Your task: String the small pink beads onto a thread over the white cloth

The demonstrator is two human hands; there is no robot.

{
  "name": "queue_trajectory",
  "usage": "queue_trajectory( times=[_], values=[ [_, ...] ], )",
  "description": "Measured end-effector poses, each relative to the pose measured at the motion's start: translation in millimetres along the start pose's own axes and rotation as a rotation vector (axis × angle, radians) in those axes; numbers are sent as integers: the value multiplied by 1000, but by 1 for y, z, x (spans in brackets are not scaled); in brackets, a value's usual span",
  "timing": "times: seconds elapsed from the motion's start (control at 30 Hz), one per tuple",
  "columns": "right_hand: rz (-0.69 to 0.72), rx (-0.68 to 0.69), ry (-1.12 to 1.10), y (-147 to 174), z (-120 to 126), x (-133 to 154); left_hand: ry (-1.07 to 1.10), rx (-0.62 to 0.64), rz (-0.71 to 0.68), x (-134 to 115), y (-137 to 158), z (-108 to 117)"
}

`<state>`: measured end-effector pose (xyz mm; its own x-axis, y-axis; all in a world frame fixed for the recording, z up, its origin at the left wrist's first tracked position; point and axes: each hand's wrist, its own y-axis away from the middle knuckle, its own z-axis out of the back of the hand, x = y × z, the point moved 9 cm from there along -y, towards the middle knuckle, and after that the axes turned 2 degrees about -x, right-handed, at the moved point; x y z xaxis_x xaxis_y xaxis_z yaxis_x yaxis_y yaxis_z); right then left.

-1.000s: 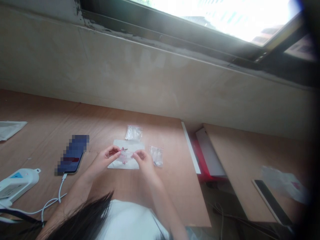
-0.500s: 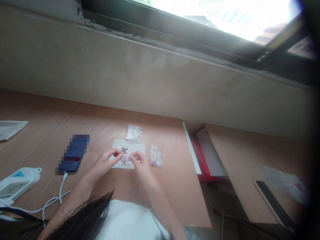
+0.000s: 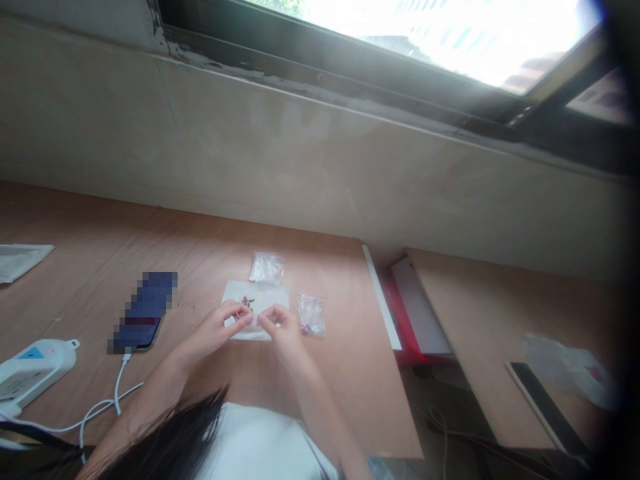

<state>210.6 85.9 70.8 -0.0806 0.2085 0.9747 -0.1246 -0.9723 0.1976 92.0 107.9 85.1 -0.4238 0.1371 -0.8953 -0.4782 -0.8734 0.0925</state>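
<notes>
My left hand point(image 3: 220, 327) is closed in a pinch above a white sheet point(image 3: 270, 294). Close beside it, my right hand point(image 3: 281, 325) also pinches with thumb and forefinger. Between the fingertips is a small clear plastic bag point(image 3: 255, 321), mostly hidden and hard to make out. Small dark and pinkish pieces point(image 3: 247, 303) lie on the sheet just beyond my left fingers. Right of my right hand lies a clear zip bag point(image 3: 311, 315) with small coloured pieces at its bottom. Another clear zip bag point(image 3: 267, 267) rests at the sheet's far edge.
Left of my arms, a phone point(image 3: 143, 313) lies on the wooden table point(image 3: 200, 247), joined to a white cable point(image 3: 118, 387). A white power strip point(image 3: 45, 363) sits at the far left. Right of a gap stands a second table point(image 3: 465, 300) bearing a crumpled plastic bag point(image 3: 565, 360).
My left hand has shifted slightly right, bringing the fingertips of both hands closer together. Less of the small bag shows between them. The camera view has shifted slightly.
</notes>
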Motion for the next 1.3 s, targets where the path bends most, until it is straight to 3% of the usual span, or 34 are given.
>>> queue_trajectory(
  times=[0.2, 0.43, 0.57, 0.7, 0.8, 0.97, 1.1, 1.3],
  values=[
    [-120, 6, -135, -7, 3, -22, -31, -51, 16, 2, 0, 11],
    [-90, -23, -232, -8, 11, -22, 13, -42, 46, -1, 0, 11],
    [-92, 60, -221, -3, 2, -23, 110, -80, 106, 0, 0, 13],
    [-158, 57, -274, 0, -3, -44, 204, -89, 153, 11, -3, 10],
    [-238, -135, -282, -3, 24, -69, 196, -149, 163, 34, -6, 11],
    [-175, -454, -145, -9, 98, -86, 106, -178, 196, 79, -4, 12],
    [-171, -531, 155, -11, 136, -95, 66, -197, 228, 94, 2, 14],
    [-162, -524, 514, -16, 152, -94, 29, -207, 208, 96, 4, 14]
  ],
)
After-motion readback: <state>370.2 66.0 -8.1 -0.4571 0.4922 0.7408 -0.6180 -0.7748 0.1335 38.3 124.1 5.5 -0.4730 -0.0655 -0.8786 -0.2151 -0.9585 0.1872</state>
